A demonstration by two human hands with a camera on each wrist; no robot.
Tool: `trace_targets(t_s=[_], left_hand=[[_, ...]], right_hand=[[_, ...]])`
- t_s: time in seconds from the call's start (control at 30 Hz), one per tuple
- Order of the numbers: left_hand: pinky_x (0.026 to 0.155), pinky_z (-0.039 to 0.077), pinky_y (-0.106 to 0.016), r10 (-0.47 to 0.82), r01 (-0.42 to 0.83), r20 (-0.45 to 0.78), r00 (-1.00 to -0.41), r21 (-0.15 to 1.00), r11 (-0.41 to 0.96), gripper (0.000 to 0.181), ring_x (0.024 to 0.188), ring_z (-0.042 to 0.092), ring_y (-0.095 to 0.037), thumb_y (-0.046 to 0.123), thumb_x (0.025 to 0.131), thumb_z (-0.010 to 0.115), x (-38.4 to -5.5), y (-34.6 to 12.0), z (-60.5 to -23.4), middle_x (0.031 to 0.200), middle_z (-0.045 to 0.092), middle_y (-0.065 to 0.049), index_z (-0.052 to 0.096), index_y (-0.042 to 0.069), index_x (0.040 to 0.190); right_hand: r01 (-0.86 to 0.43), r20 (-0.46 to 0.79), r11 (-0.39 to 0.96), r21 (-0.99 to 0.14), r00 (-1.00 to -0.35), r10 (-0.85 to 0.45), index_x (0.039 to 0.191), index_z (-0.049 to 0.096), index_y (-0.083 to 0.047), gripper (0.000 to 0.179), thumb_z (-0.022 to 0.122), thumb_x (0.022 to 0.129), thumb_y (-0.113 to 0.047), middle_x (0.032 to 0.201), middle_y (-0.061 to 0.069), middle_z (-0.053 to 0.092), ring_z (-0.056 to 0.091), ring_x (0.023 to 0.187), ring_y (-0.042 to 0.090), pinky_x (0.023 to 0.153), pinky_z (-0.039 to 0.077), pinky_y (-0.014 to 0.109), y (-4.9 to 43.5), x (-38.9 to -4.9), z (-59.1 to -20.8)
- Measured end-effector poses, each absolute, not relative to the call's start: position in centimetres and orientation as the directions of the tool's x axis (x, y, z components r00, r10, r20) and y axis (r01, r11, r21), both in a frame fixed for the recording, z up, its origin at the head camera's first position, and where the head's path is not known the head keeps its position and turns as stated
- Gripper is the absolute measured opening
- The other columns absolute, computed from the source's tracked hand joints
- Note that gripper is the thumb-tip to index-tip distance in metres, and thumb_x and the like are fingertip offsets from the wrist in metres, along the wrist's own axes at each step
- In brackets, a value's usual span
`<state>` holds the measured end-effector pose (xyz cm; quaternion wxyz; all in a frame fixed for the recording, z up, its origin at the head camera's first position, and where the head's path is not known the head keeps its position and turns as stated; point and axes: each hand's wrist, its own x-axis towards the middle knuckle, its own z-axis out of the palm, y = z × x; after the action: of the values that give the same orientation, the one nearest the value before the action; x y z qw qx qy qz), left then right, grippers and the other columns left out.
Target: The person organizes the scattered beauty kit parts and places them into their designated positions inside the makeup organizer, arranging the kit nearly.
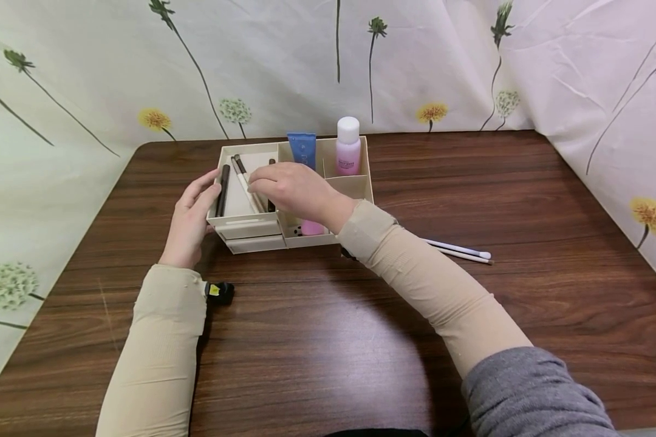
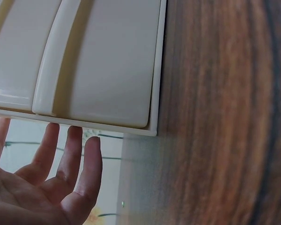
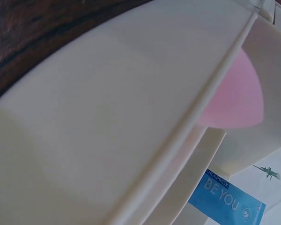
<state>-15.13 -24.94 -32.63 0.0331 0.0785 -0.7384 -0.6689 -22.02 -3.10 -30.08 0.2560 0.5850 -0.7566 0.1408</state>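
Observation:
A cream desktop organizer (image 1: 246, 228) stands at the back of the table, with a shallow top tray and two drawers on its left half. My left hand (image 1: 191, 209) rests against its left side; in the left wrist view, the extended fingers (image 2: 70, 152) meet the side wall. Over the tray, my right hand (image 1: 292, 188) has its fingers bent down, pinching a makeup brush (image 1: 240, 170) beside another brush. A black pen-like stick (image 1: 223, 189) lies along the tray's left wall. Another dark stick (image 1: 271, 205) is partly covered by my right hand.
The organizer's right compartments hold a blue tube (image 1: 303, 149), a pink bottle with white cap (image 1: 348, 149) and a pink item (image 1: 311, 228), seen closer as a smooth pink shape (image 3: 236, 96). Two thin brushes (image 1: 461, 252) lie on the table, right of the organizer. A patterned cloth hangs behind.

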Motion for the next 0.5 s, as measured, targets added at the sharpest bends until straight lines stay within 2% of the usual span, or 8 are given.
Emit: trace_targets(t_s=[0.3, 0.5], left_hand=[[0.065, 0.053, -0.020, -0.162, -0.065, -0.046, -0.986, 0.991, 0.115, 0.050, 0.104, 0.053, -0.008, 0.044, 0.100, 0.053, -15.2, -24.9, -32.6, 0.148, 0.041, -0.009, 0.046, 0.030, 0.148], [0.066, 0.053, -0.020, -0.168, -0.071, -0.046, -0.985, 0.987, 0.144, 0.050, 0.106, 0.051, -0.008, 0.045, 0.101, 0.052, -15.2, -25.0, -32.7, 0.151, 0.039, -0.011, 0.045, 0.031, 0.149]], right_hand=[[-0.935, 0.608, 0.351, 0.042, -0.254, -0.752, 0.115, 0.071, -0.003, 0.025, 0.051, 0.100, -0.001, 0.115, 0.007, 0.072, 0.067, 0.110, 0.018, 0.100, 0.048, 0.022, -2.9, -21.2, -30.2], [-0.928, 0.664, 0.371, 0.024, -0.262, -0.700, 0.114, 0.071, -0.005, 0.023, 0.052, 0.101, -0.006, 0.111, 0.005, 0.073, 0.068, 0.107, 0.017, 0.097, 0.049, 0.022, -2.8, -20.8, -30.1]])
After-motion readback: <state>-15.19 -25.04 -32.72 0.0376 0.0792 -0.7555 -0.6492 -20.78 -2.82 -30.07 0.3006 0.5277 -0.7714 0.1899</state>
